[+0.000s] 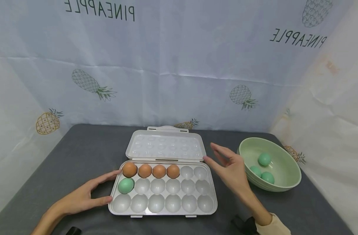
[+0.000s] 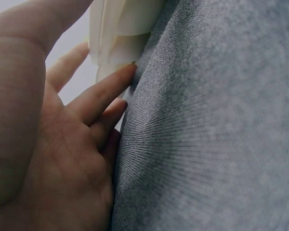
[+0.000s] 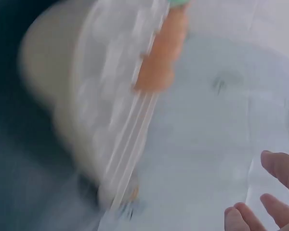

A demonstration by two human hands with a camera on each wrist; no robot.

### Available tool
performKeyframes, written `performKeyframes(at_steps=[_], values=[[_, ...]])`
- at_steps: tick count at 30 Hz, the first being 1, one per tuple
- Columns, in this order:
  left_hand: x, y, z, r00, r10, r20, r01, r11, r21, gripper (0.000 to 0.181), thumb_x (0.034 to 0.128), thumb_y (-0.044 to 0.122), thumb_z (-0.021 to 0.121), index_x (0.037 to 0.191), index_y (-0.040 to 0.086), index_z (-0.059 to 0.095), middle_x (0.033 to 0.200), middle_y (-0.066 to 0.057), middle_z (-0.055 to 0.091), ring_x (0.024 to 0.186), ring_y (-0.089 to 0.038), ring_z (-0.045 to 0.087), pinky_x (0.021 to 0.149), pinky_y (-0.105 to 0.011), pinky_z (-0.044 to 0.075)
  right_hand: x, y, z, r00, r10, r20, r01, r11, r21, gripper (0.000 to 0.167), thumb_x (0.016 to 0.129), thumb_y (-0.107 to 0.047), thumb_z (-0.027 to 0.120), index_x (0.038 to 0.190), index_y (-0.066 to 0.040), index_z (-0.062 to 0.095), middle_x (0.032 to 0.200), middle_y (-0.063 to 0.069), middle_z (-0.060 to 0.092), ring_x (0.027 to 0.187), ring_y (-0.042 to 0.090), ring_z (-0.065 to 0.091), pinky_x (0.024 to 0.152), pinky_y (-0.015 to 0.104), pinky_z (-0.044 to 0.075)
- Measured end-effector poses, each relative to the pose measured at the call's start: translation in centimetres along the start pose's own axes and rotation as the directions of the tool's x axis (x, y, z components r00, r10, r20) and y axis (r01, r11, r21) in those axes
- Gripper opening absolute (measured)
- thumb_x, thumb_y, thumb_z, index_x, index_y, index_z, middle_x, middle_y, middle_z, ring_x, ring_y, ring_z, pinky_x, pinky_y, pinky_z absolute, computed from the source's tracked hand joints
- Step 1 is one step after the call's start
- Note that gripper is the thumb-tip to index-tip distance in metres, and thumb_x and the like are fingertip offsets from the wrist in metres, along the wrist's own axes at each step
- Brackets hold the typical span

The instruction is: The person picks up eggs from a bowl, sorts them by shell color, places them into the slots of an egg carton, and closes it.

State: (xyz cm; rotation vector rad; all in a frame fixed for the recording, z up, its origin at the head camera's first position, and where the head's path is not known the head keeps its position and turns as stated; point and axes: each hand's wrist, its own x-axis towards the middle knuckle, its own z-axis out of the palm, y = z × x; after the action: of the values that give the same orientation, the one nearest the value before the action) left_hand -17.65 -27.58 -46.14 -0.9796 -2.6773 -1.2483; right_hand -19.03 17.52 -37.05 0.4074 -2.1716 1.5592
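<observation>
White egg tray (image 1: pixel 173 186) near the middle of the grey table (image 1: pixel 87 153), its lid (image 1: pixel 167 147) folded back toward the table's back edge. Four brown eggs (image 1: pixel 159 171) sit side by side in the tray's back row, starting from its back left corner; one green egg (image 1: pixel 126 185) in the middle row, at the left edge — right in front of the leftmost brown one

Left hand (image 1: pixel 82 197) rests at the tray's left edge, grasping nothing, fingers extended, index by the back left corner and thumb toward the front left corner. Right hand (image 1: pixel 233 168) released, fingers spread and holding nothing, between tray and bowl; thumb tip just beside the lid's front right corner, contact cannot be told

Light green bowl (image 1: pixel 280 166) near the table's right edge, toward the back right corner, with three green eggs (image 1: pixel 264 159) inside — pineapple-print curtain (image 1: pixel 179 49) behind the back edge, cream sleeve (image 1: pixel 272 225) on the right arm, right wrist view blurred
</observation>
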Motion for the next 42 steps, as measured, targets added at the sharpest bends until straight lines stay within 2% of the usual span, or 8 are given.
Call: performKeyframes(at_steps=[4, 7, 14, 26, 29, 35, 39, 42], values=[[0.0, 0.0, -0.1, 1.0, -0.001, -0.004, 0.001, 1.0, -0.002, 0.073, 0.0896, 0.016, 0.078, 0.154, 0.024, 0.045, 0.147, 0.012, 0.056, 0.133, 0.016, 0.043, 0.104, -0.001, 0.026, 0.4, 0.8, -3.4, 0.992, 0.086, -0.091, -0.093, 0.993, -0.076, 0.049, 0.084, 0.001, 0.081, 0.13, 0.003, 0.067, 0.122, -0.019, 0.068, 0.117, -0.011, 0.062, 0.099, 0.014, 0.05], [0.0, 0.1, -0.2, 1.0, -0.012, 0.002, 0.012, 1.0, -0.003, 0.073, 0.09, 0.016, 0.078, 0.154, 0.024, 0.045, 0.147, 0.012, 0.057, 0.133, 0.016, 0.043, 0.104, -0.001, 0.027, 0.6, 1.6, -5.9, 0.98, 0.12, -0.156, -0.14, 0.982, -0.124, 0.047, 0.087, -0.003, 0.08, 0.131, 0.004, 0.066, 0.116, -0.03, 0.066, 0.114, -0.013, 0.063, 0.096, 0.011, 0.051], [0.1, 0.4, -0.4, 0.999, -0.033, 0.014, 0.033, 0.999, -0.003, 0.072, 0.0909, 0.017, 0.077, 0.155, 0.026, 0.044, 0.148, 0.009, 0.057, 0.134, 0.015, 0.043, 0.104, -0.005, 0.031, 0.8, 4.2, -10.7, 0.974, 0.132, -0.183, -0.175, 0.954, -0.244, 0.049, 0.093, -0.012, 0.075, 0.137, 0.005, 0.061, 0.121, -0.032, 0.062, 0.115, -0.017, 0.058, 0.096, 0.008, 0.049], [0.1, 0.3, -0.3, 0.999, -0.045, 0.018, 0.046, 0.999, -0.012, 0.072, 0.0913, 0.018, 0.077, 0.155, 0.027, 0.044, 0.15, 0.011, 0.055, 0.135, 0.017, 0.041, 0.105, -0.005, 0.031, 1.0, 7.3, -15.3, 0.95, 0.213, -0.228, -0.284, 0.892, -0.35, 0.055, 0.092, -0.023, 0.078, 0.137, 0.004, 0.061, 0.11, -0.042, 0.058, 0.097, -0.03, 0.053, 0.08, 0.0, 0.048], [0.0, 0.3, -0.3, 0.999, -0.037, 0.016, 0.037, 0.999, -0.017, 0.072, 0.0912, 0.017, 0.077, 0.155, 0.026, 0.044, 0.149, 0.011, 0.055, 0.135, 0.016, 0.042, 0.105, -0.004, 0.03, 1.1, 7.9, -16.0, 0.947, 0.239, -0.213, -0.311, 0.844, -0.437, 0.058, 0.092, -0.032, 0.078, 0.138, 0.0, 0.062, 0.122, -0.033, 0.063, 0.093, -0.031, 0.05, 0.075, -0.001, 0.045], [0.0, 0.2, -0.1, 1.0, -0.025, 0.013, 0.025, 0.999, -0.03, 0.072, 0.0908, 0.016, 0.077, 0.155, 0.024, 0.044, 0.149, 0.01, 0.055, 0.135, 0.016, 0.042, 0.106, -0.002, 0.028, 1.5, 9.1, -17.3, 0.937, 0.305, -0.171, -0.346, 0.738, -0.58, 0.066, 0.094, -0.041, 0.074, 0.141, 0.002, 0.058, 0.135, 0.028, 0.062, 0.082, -0.031, 0.038, 0.065, 0.004, 0.04], [-0.1, 0.2, 0.0, 1.0, -0.024, 0.008, 0.025, 0.999, -0.031, 0.072, 0.0905, 0.016, 0.077, 0.155, 0.024, 0.045, 0.149, 0.01, 0.056, 0.135, 0.016, 0.041, 0.106, -0.002, 0.027, 1.9, 10.0, -17.8, 0.931, 0.33, -0.158, -0.353, 0.698, -0.623, 0.07, 0.093, -0.041, 0.074, 0.14, 0.007, 0.057, 0.13, 0.037, 0.061, 0.087, 0.003, 0.069, 0.06, 0.008, 0.044], [-0.1, 0.3, 0.0, 1.0, -0.026, 0.007, 0.026, 0.999, -0.03, 0.072, 0.0906, 0.016, 0.077, 0.154, 0.024, 0.045, 0.15, 0.011, 0.055, 0.135, 0.017, 0.041, 0.106, -0.002, 0.027, 2.1, 10.4, -17.8, 0.931, 0.331, -0.156, -0.35, 0.682, -0.642, 0.069, 0.093, -0.039, 0.075, 0.137, 0.011, 0.058, 0.128, 0.037, 0.061, 0.104, 0.042, 0.068, 0.058, 0.013, 0.046]])
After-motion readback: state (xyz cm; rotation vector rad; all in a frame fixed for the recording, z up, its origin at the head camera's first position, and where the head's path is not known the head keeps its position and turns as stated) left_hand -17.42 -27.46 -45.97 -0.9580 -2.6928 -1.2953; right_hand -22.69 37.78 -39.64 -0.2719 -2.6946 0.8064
